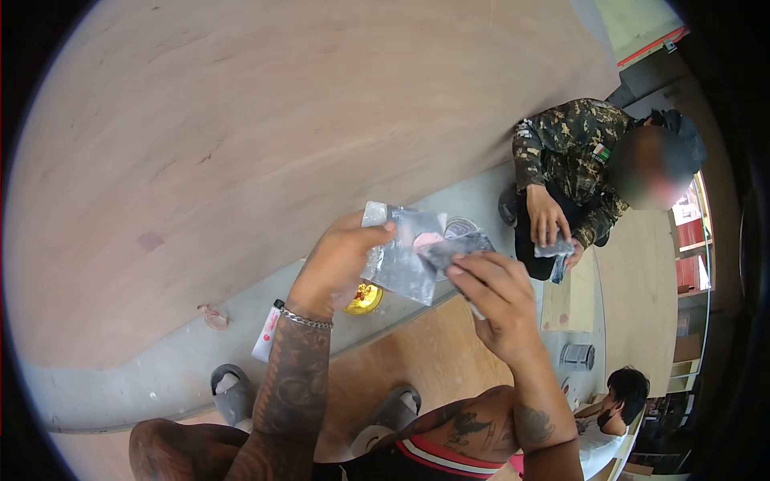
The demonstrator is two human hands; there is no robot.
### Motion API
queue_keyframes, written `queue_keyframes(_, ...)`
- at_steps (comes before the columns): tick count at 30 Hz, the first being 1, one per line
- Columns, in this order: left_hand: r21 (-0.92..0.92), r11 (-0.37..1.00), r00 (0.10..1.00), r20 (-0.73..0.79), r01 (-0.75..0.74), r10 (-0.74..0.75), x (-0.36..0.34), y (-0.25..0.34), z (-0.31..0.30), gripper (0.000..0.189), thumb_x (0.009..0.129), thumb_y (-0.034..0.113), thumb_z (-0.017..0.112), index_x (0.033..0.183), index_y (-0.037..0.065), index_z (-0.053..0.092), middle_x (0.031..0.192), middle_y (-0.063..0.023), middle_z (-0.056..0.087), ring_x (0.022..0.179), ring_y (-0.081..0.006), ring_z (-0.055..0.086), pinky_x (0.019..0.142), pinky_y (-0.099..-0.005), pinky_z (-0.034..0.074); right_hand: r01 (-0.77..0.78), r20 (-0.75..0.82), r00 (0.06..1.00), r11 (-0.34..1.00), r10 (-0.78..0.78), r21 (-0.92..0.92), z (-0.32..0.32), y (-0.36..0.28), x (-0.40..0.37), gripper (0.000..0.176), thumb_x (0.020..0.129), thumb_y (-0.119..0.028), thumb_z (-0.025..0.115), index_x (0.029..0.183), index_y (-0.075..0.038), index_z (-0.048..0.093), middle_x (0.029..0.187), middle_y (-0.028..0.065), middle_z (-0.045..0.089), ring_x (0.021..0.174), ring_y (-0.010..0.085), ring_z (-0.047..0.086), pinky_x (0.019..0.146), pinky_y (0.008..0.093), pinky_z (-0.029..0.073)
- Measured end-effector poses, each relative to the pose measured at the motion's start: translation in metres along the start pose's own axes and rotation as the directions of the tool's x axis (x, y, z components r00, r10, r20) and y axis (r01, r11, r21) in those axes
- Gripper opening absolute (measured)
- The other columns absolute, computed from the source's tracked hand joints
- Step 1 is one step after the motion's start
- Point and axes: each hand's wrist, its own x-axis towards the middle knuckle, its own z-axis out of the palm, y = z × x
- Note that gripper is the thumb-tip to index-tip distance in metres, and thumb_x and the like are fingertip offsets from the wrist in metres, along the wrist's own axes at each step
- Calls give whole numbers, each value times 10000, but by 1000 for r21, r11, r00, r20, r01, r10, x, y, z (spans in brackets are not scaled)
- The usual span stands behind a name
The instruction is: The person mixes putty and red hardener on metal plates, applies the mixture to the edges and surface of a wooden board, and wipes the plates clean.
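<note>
My left hand (341,252) is closed on a flat grey mixing plate (405,264), its thumb on the face. Pale smears cover the plate, and a dab of pink putty (428,240) sits near its right side. Between the fingers of my right hand (497,297) is a dark grey scraper (459,248), flat and smeared. Its front edge meets the pink putty on the plate. Below my left hand lies a shiny gold tin or lid (365,298). A round rim (463,227) shows partly behind the plate.
A large wooden panel (281,120) fills the upper left. On the grey floor lies a white tube (267,330) with a black cap. At right, a person in camouflage (573,152) holds similar grey pieces (553,252). A grey can (577,357) stands near a second person (605,433).
</note>
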Motion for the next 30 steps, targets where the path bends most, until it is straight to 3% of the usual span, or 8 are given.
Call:
queue_keyframes(2, -179, 981, 997, 40, 75, -69, 3, 3, 6, 305, 935, 127, 533, 1174, -58, 574, 1110, -137, 658, 1007, -238, 655, 878, -380, 524, -30, -256, 966, 999, 34, 19, -1, 4, 0, 602, 582, 91, 640, 1170, -36, 646, 1209, 127, 620, 1043, 337, 581, 912, 420, 475)
queue_keyframes(6, -469, 854, 972, 169, 225, -163, 11, -5, 6, 344, 928, 158, 524, 1207, -41, 555, 1141, -155, 648, 1038, -280, 654, 897, -439, 536, -82, -279, 953, 986, 119, 142, 15, -2, 10, 622, 588, 132, 616, 1192, -17, 631, 1201, 155, 606, 1064, 341, 567, 932, 425, 460)
queue_keyframes(12, -431, 897, 995, -54, -99, 84, 16, 13, -10, 311, 953, 224, 523, 1182, 18, 570, 1076, -106, 657, 935, -252, 677, 762, -438, 548, -201, 179, 971, 948, 160, 246, 9, 26, -10, 515, 698, 113, 609, 1189, -40, 648, 1177, 138, 621, 1004, 249, 599, 885, 353, 469)
queue_keyframes(14, -328, 925, 981, -81, -195, 178, 15, 20, -5, 299, 955, 217, 538, 1166, 9, 581, 1087, -91, 652, 965, -216, 652, 797, -391, 521, -566, 181, 755, 488, 630, 664, 11, 24, -15, 393, 808, 89, 587, 1184, -15, 639, 1162, 118, 638, 977, 192, 615, 879, 342, 479)
queue_keyframes(16, -97, 911, 906, -188, -400, 378, 20, 17, 1, 305, 960, 220, 561, 1171, 0, 585, 1107, -77, 645, 1001, -179, 618, 859, -341, 484, -545, 279, 639, 165, 717, 822, 6, 16, -10, 324, 885, 43, 565, 1204, 6, 608, 1152, 99, 644, 1017, 157, 617, 914, 336, 484)
queue_keyframes(18, -62, 910, 902, -169, -411, 396, 18, 11, 9, 324, 966, 231, 564, 1188, -5, 581, 1104, -69, 643, 1004, -161, 604, 881, -321, 469, -199, 356, 608, -298, 710, 934, 3, 1, 5, 374, 886, 31, 579, 1259, 11, 549, 1156, 102, 639, 1057, 173, 619, 944, 337, 482)
queue_keyframes(23, 273, 858, 892, 6, -436, 451, 14, 2, 18, 373, 990, 276, 544, 1220, -16, 577, 1071, -45, 636, 984, -125, 566, 889, -293, 445, -105, 473, 529, -499, 705, 860, 18, 0, 10, 340, 910, 42, 543, 1239, -37, 508, 1180, 76, 606, 1109, 212, 593, 1005, 384, 471)
queue_keyframes(30, 656, 702, 960, 219, -275, 172, 8, 17, 14, 388, 1035, 314, 442, 1125, -16, 623, 907, -41, 653, 847, -112, 584, 776, -278, 473, -113, 408, 497, -409, 766, 905, 7, -3, 10, 321, 909, 18, 563, 1226, -24, 529, 1160, 89, 625, 1065, 207, 609, 967, 352, 475)
